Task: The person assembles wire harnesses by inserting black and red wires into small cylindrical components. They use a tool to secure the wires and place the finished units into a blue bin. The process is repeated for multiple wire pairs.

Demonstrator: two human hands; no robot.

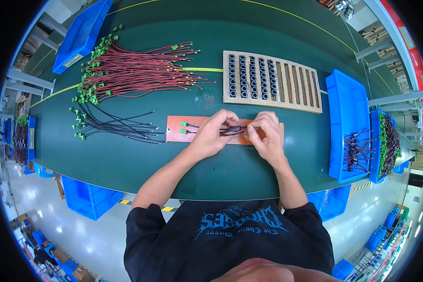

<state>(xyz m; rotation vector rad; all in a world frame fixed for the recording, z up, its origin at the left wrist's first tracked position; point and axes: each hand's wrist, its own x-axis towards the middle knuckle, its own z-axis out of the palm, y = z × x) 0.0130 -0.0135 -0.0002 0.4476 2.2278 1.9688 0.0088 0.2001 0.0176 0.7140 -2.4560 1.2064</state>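
Observation:
Over an orange-brown board [174, 137] lies a wire harness [230, 131] with a dark sleeve and two green connectors [184, 124] at its left end. My left hand [212, 134] pinches the wires just left of the sleeve. Just to the right of it, my right hand [266, 134] has its fingers closed on the harness's other side. The right fingertips partly hide the wires there. Both hands are close together, low over the board.
Red wires [141, 70] with green connectors lie in a heap at the left, black wires [113, 126] below them. A slotted wooden tray [296, 107] with black ring-shaped parts stands beyond my hands. Blue bins [336, 141] holding harnesses stand at the right; another blue bin [75, 42] is at far left.

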